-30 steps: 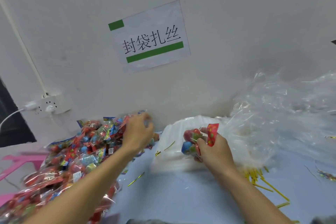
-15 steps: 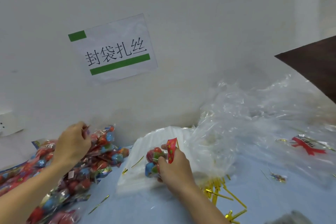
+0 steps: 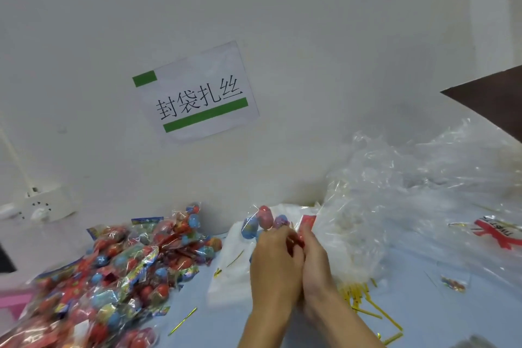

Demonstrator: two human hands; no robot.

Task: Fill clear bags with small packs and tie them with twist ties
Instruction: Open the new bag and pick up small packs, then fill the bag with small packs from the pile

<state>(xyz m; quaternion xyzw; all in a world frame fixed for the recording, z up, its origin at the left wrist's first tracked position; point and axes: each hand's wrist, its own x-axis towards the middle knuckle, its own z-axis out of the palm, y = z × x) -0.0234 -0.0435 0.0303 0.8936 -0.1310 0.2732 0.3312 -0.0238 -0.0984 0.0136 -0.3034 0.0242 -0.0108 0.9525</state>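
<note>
Head view, one moment, contents as follows. Left hand [image 3: 275,258] and right hand [image 3: 315,258]: pressed side by side, touching along their inner edges, fingers curled around a cluster of small packs [image 3: 261,220] whose red and blue tops stick up above the fingertips. A red printed strip [image 3: 306,225] shows above the right hand; whether it belongs to a pack or a bag cannot be told.

Under and beyond the hands: a flat white stack of bags [image 3: 226,268] lying on the pale blue table [image 3: 452,316].

Left of the left hand: a large heap of loose packs [image 3: 118,271], red, blue and yellow in clear wrappers, well apart from the hands.

Right of the right hand: a crumpled mound of clear bags [image 3: 409,206], just beside the knuckles. Near the right wrist: a scatter of yellow twist ties [image 3: 364,299]. One gold tie [image 3: 183,321] lies alone below the heap.

Behind the hands, on the wall: a paper sign [image 3: 197,96] with green bars and black characters. Far left: a white power socket [image 3: 42,206].
</note>
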